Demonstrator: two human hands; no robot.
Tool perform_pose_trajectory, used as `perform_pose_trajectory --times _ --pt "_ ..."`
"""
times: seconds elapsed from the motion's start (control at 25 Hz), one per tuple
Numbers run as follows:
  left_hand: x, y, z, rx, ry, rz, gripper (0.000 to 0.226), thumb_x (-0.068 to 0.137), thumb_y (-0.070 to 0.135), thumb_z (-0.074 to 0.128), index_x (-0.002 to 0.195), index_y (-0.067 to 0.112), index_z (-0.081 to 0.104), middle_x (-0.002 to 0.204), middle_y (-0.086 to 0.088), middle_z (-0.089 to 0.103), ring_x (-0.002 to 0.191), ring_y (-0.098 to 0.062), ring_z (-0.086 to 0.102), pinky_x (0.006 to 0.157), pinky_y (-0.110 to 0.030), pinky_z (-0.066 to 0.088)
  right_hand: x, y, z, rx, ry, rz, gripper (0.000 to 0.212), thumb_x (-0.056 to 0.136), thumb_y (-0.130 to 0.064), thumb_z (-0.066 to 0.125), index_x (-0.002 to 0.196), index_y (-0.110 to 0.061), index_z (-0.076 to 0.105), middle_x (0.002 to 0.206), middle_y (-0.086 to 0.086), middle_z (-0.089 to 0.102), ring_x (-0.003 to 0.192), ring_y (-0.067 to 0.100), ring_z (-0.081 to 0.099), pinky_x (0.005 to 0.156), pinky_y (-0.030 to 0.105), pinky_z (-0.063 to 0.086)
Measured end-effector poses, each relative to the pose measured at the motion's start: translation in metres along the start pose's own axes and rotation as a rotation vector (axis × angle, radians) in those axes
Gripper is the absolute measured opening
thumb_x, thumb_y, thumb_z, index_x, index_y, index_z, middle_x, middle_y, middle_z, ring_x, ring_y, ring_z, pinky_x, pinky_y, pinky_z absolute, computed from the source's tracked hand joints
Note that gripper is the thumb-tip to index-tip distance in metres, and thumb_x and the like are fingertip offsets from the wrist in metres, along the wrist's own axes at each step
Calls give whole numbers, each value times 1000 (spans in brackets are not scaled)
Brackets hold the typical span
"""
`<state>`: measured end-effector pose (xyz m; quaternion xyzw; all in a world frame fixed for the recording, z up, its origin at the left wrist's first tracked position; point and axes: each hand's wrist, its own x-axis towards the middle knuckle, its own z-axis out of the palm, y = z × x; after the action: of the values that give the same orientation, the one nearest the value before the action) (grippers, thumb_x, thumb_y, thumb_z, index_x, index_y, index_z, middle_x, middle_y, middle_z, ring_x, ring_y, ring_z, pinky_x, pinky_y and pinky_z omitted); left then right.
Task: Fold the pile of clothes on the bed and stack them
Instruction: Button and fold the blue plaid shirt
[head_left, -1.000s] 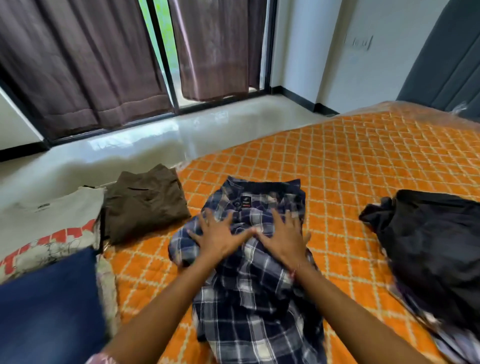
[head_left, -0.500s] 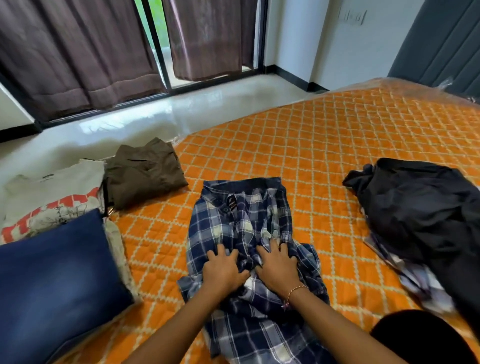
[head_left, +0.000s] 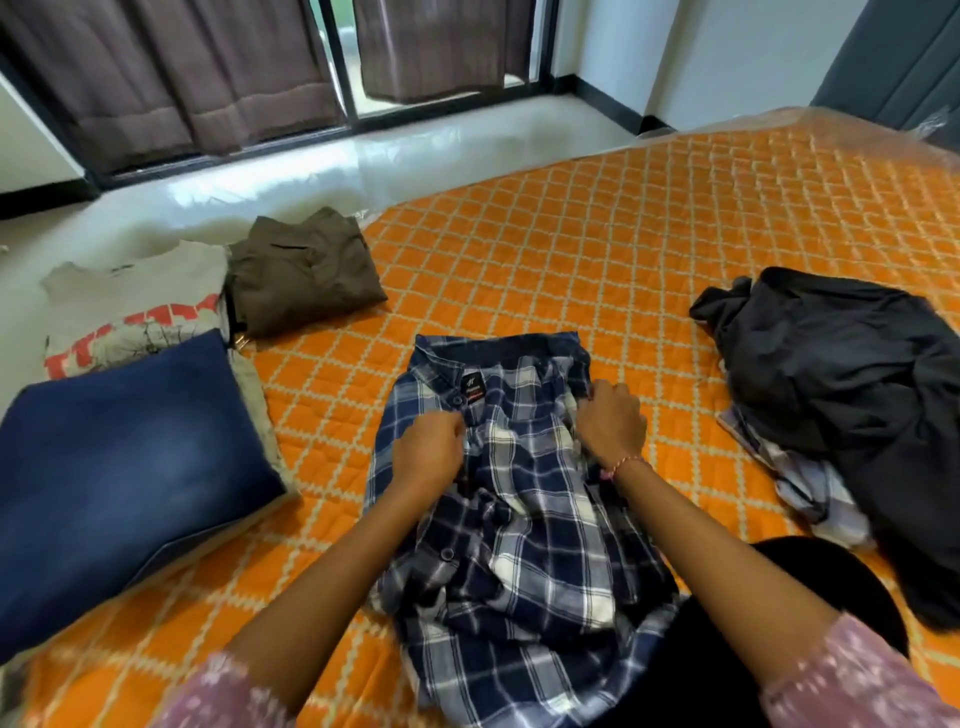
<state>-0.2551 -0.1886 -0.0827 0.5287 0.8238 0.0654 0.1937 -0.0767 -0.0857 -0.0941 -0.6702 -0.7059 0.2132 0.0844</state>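
A blue and white plaid shirt (head_left: 519, 499) lies in front of me on the orange quilted bed (head_left: 597, 249), collar away from me. My left hand (head_left: 428, 452) pinches the shirt's front near the button placket. My right hand (head_left: 613, 421) grips the fabric at the shirt's right side below the collar. To the right sits an unfolded heap: a black garment (head_left: 852, 395) over a pale checked one (head_left: 810, 488). At the left lie folded clothes: blue jeans (head_left: 119, 467), a grey printed T-shirt (head_left: 135, 306) and a brown garment (head_left: 306, 270).
The bed's left edge runs beside the folded clothes, with a shiny pale floor (head_left: 311, 171) beyond it. Dark curtains (head_left: 208, 67) hang over glass doors at the back. Bare orange quilt lies beyond the shirt. A dark shape (head_left: 779, 597) sits low at my right forearm.
Both hands slid from the shirt's middle up toward the collar and spread apart; flat pressing fingers have become curled grips on the fabric. The shirt's upper part lies smoother.
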Motion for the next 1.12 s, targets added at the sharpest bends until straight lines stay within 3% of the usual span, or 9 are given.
perform_pose_trajectory --times 0.16,0.32,0.48,0.64,0.72,0.8,0.92,1.04,1.12 --pt "32 -1 11 -42 -30 0 12 97 13 50 106 11 57 94 -12 61 75 -25 52 62 -35 40 40 11 19 186 -123 155 17 93 -16 52 81 -4 50 73 11 48 73 29 47 51 31 30" --pt "59 -9 16 -58 -18 -17 67 96 2 44 152 21 13 81 -10 57 56 -20 43 45 -31 29 60 11 28 415 -79 371 40 84 -18 67 56 -11 39 56 8 42 52 21 39 51 25 27" --pt "114 -15 -8 60 -93 -8 35 96 15 52 130 11 44 107 -15 63 80 -27 57 61 -36 45 75 11 34 347 -47 443 39 79 -22 69 52 -10 44 69 14 60 63 24 52 54 25 34" --pt "140 -20 -18 -393 -152 -110 14 95 5 53 107 0 55 77 -11 64 57 -17 61 54 -27 53 87 3 17 391 -108 348 41 89 -13 55 53 -12 33 53 5 34 48 17 27 49 26 16" --pt "148 -19 -28 -565 -124 -143 8 95 4 54 102 1 55 67 -8 63 50 -12 62 45 -21 50 84 -14 6 521 83 274 34 92 -10 50 62 -11 35 56 2 31 50 16 24 50 30 17" --pt "151 -18 -32 -582 -111 -152 3 94 5 55 96 6 54 67 -7 63 50 -12 62 42 -19 48 66 -46 2 606 226 51 21 94 -10 52 75 -9 44 59 -1 39 51 12 32 50 30 27" --pt "145 -19 -25 -571 3 -217 10 91 3 60 97 6 52 77 -13 66 56 -19 65 55 -34 58 19 -81 32 338 4 -389 11 96 -15 54 87 -9 51 73 1 53 63 16 48 59 30 42" --pt "119 -22 -12 -493 185 -286 31 87 0 60 112 8 42 85 -13 62 69 -29 65 62 -44 56 -3 -70 73 -14 -108 -437 10 95 -8 52 100 -4 59 98 12 61 87 30 59 74 42 50" --pt "94 -20 8 -336 167 -204 13 88 4 59 100 7 54 86 -10 63 77 -28 62 67 -42 54 -7 -62 81 -69 -74 -376 14 92 0 50 92 -1 63 94 14 59 83 32 59 68 42 50"
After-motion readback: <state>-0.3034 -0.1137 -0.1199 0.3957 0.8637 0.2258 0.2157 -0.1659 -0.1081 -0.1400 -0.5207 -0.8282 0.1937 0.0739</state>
